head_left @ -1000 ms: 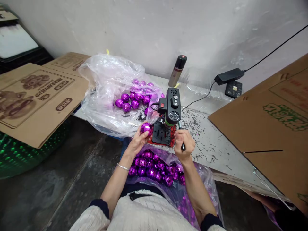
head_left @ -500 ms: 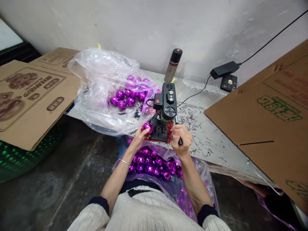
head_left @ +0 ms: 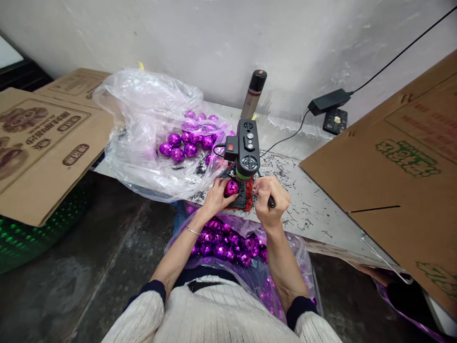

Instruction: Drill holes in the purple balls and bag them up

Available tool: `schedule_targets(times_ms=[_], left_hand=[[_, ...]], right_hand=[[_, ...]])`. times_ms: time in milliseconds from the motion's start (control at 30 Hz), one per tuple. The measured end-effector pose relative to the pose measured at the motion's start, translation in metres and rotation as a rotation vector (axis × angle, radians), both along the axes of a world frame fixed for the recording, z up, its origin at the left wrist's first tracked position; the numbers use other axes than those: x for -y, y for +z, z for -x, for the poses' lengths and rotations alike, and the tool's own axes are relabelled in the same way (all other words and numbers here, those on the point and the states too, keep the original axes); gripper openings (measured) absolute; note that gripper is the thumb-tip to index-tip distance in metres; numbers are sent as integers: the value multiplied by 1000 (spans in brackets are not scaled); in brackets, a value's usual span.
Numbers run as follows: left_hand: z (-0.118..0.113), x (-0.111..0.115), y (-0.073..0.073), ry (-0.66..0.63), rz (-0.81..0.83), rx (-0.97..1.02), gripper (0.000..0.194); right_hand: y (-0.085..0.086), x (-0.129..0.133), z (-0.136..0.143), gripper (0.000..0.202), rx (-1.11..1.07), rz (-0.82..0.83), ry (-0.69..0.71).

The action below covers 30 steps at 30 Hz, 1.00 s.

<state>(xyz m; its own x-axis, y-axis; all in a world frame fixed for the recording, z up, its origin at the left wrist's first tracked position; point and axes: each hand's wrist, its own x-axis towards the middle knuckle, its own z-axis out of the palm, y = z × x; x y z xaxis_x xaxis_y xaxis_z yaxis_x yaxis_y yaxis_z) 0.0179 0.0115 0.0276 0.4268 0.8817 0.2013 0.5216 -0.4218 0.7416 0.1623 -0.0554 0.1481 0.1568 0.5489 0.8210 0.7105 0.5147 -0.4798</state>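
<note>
- Purple mirror-faceted ball (head_left: pixel 232 188) glints in the curled left hand (head_left: pixel 215 198).
- Right hand (head_left: pixel 279 197) wraps a black lever handle (head_left: pixel 272 202).
- Black boxy machine (head_left: pixel 249 148) looms just beyond; crumpled clear plastic bag (head_left: pixel 139 107) nearby.

A pale grey counter (head_left: pixel 333 216) is set along the wall (head_left: pixel 200 43). Its left part is covered by a crumpled clear plastic bag (head_left: pixel 143 119), in which shiny purple balls (head_left: pixel 174 140) are gathered. Near the middle, a red mat (head_left: pixel 249 202) is laid, and on it a black machine (head_left: pixel 249 147) is stood. Behind the machine, a spray can (head_left: pixel 253 95) is placed close to the wall. To the right, the surface is littered with thin black scraps (head_left: pixel 282 171), spread most thickly beside the machine.
</note>
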Motion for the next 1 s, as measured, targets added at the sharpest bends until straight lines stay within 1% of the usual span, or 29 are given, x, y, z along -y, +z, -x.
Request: schedule_targets(times_ms=[167, 267, 367, 500, 633, 767, 1000], left_hand=[[-4, -6, -4, 10, 38, 76, 69], [-4, -6, -8, 15, 27, 130, 65], [-3, -6, -11, -45, -11, 154, 60], [-3, -11, -14, -124, 1, 173, 60], [-4, -14, -22, -136, 46, 205, 66], [-3, -14, -27, -117, 63, 229, 67], [-2, -13, -25, -132, 56, 257, 65]], right_hand=[[5, 0, 2, 29, -21, 26, -13], [4, 1, 2, 28, -15, 26, -2], [1, 2, 1, 28, 3, 15, -11], [-1, 2, 0, 27, 17, 1, -8], [-4, 2, 0, 26, 14, -18, 6], [-16, 4, 2, 24, 16, -52, -5], [-56, 3, 3, 24, 72, -146, 2]])
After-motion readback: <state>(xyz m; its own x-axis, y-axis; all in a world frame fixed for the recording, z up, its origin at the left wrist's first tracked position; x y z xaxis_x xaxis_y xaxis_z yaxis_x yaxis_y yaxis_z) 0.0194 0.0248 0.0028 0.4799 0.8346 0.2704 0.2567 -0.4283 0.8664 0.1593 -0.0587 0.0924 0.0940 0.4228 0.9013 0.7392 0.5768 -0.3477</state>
